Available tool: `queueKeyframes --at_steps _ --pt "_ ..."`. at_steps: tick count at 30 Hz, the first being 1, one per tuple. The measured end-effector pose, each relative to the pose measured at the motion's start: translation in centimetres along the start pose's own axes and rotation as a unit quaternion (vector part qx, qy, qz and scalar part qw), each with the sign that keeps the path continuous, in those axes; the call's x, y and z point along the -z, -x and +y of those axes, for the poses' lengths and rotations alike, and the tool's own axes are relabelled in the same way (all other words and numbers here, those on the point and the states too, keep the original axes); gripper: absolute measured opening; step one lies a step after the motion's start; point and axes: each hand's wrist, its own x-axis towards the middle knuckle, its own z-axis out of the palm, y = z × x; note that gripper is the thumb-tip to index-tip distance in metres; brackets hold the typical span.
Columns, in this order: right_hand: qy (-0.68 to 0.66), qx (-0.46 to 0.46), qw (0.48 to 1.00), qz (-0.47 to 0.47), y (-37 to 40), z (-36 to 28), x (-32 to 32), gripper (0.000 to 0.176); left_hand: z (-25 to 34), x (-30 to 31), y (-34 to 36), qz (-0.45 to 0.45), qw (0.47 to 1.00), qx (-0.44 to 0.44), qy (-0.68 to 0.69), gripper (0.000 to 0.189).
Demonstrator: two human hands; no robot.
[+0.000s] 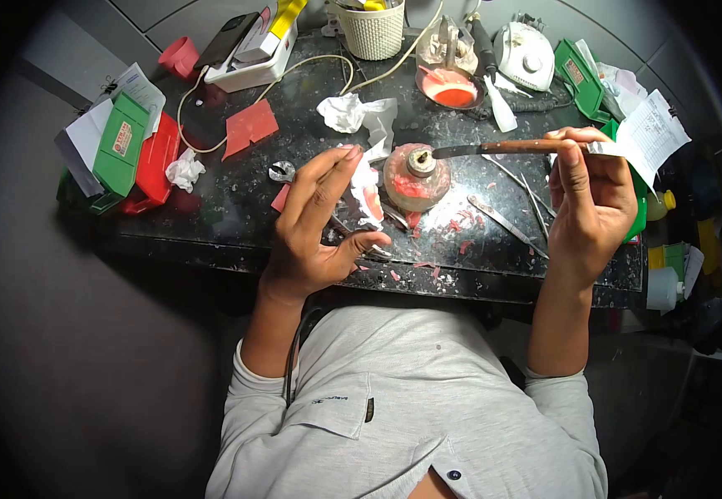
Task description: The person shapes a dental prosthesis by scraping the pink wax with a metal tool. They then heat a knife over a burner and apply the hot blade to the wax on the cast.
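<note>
My right hand [590, 195] grips a wax knife [515, 147] by its brown wooden handle. Its dark blade points left, with the tip at the wick of a round glass spirit lamp [415, 187]; no flame can be made out. My left hand [315, 216] is curved around a white, rough-edged piece with pink wax [367, 195], which looks like a dental plaster model. This piece sits between the fingertips above and the thumb below, seen edge-on. Pink wax scraps [458, 224] are scattered by the lamp. A metal spatula [506, 224] lies between the lamp and my right wrist.
Behind lie crumpled tissue [343, 112], a pink wax sheet [250, 128] and a bowl with red material [451, 87]. Green and red boxes [151, 166] stand at the left. A white basket [369, 32] and a respirator mask [525, 56] are at the back. A cable [311, 60] crosses the bench.
</note>
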Motion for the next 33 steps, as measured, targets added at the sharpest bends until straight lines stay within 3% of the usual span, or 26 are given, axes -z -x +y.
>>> queueKeyframes --at_steps 4,9,13,21,25,28,29,31,33 --pt "0.004 -0.002 1.000 0.016 -0.1 -0.1 0.2 0.013 0.1 -0.3 0.1 0.006 1.000 0.010 -0.015 0.079" --pt "0.006 -0.005 0.999 0.037 -0.1 -0.3 0.3 0.013 -0.2 -0.6 0.7 0.089 0.969 -0.044 -0.225 0.076" --pt "-0.007 -0.006 1.000 0.026 0.0 -0.3 0.6 0.013 -0.3 -0.6 1.0 0.135 0.944 -0.098 -0.283 0.074" --pt "0.000 -0.005 1.000 0.016 0.1 -0.2 1.0 0.012 -0.5 -0.5 1.3 0.183 0.931 -0.147 -0.279 0.075" --pt "-0.008 -0.009 1.000 0.024 0.1 -0.3 0.9 0.012 -0.1 -0.5 1.0 0.134 0.951 -0.113 -0.255 0.081" --pt "-0.014 -0.010 0.999 0.041 -0.1 -0.3 1.3 0.012 -0.3 -1.0 0.6 0.141 0.986 0.080 0.032 0.080" --pt "-0.025 -0.009 0.999 0.043 -0.3 -0.3 1.6 0.012 -0.5 -0.9 0.7 0.136 0.987 0.076 0.031 0.080" --pt "-0.043 -0.008 0.998 0.052 -0.4 -0.3 2.1 0.012 -1.0 -0.5 1.1 0.151 0.950 0.167 0.218 0.079" --pt "-0.049 0.014 0.996 0.069 -0.5 -0.5 2.6 0.014 -1.5 0.2 1.3 0.145 0.926 0.198 0.287 0.063"
